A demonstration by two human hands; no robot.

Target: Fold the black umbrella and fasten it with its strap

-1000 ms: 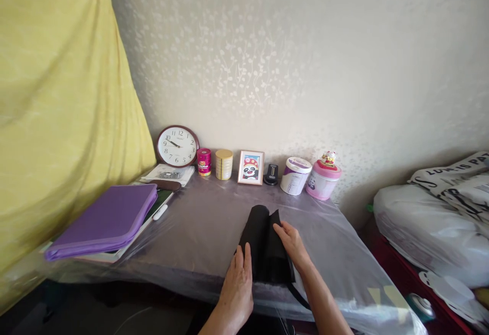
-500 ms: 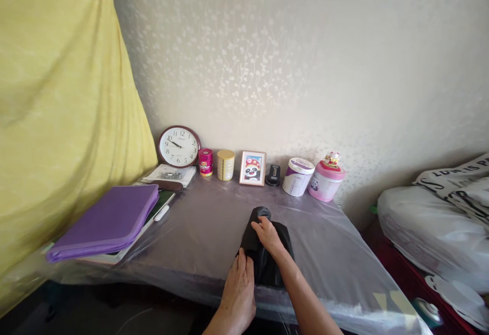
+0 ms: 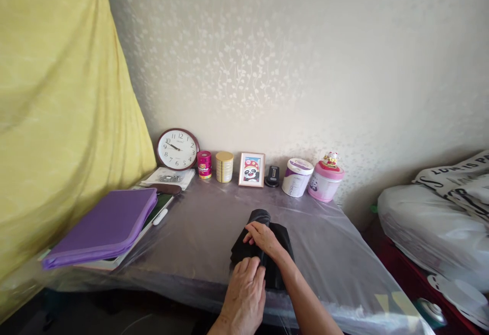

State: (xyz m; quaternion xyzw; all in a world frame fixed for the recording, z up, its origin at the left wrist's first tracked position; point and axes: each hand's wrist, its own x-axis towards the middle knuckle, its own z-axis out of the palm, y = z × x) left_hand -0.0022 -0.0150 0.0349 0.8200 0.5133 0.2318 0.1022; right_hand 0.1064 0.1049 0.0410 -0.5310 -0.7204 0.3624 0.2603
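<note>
A black folded item (image 3: 280, 235), fabric or thin plastic, lies near the front edge of the table. Its left part is a rolled or raised fold, with a flap spread out to the left. My left hand (image 3: 246, 286) grips the near end of that fold, fingers curled over it. Across the middle of the fold rests my right hand (image 3: 262, 238), its fingers bent over the black material and pointing left. Part of the item is hidden under both hands and the right forearm.
Purple folder (image 3: 103, 225) and papers lie left. Along the wall stand a clock (image 3: 178, 149), pink tin (image 3: 204, 164), yellow tin (image 3: 224, 167), picture frame (image 3: 251, 170), black device (image 3: 272, 176), white-purple tub (image 3: 297, 178) and pink tub (image 3: 326, 182). A stuffed bag (image 3: 428, 228) sits right.
The black item now spreads further left beneath my hands. My left hand has moved right onto the fold, and my right hand has shifted slightly left and nearer.
</note>
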